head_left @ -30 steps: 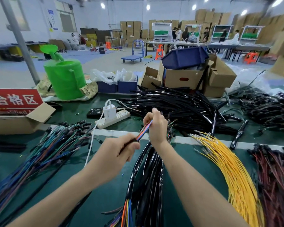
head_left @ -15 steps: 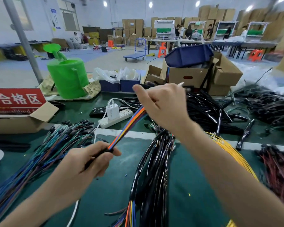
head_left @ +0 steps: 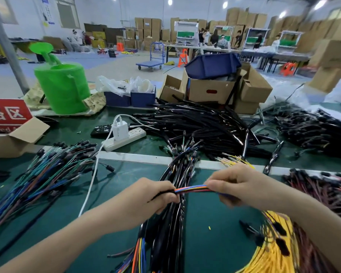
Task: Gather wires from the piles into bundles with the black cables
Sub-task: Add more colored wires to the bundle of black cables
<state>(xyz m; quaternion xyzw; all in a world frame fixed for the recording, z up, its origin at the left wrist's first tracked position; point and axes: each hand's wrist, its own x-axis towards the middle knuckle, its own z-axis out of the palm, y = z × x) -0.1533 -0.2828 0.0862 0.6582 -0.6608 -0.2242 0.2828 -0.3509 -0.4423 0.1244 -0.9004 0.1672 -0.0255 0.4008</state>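
left hand (head_left: 146,200) bare | right hand (head_left: 242,186) bare | forearms (head_left: 77,237) bare (to frame edge)

Bright, even light from ceiling lamps (head_left: 170,1), while wide-angle bending and motion blur smear the right edge.

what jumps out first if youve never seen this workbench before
Front and centre, the left hand and right hand hold a band of orange and blue wires between them. Behind them sprawls a big heap of black cables, with a bright green watering can at the back left and yellow wires at the near right.
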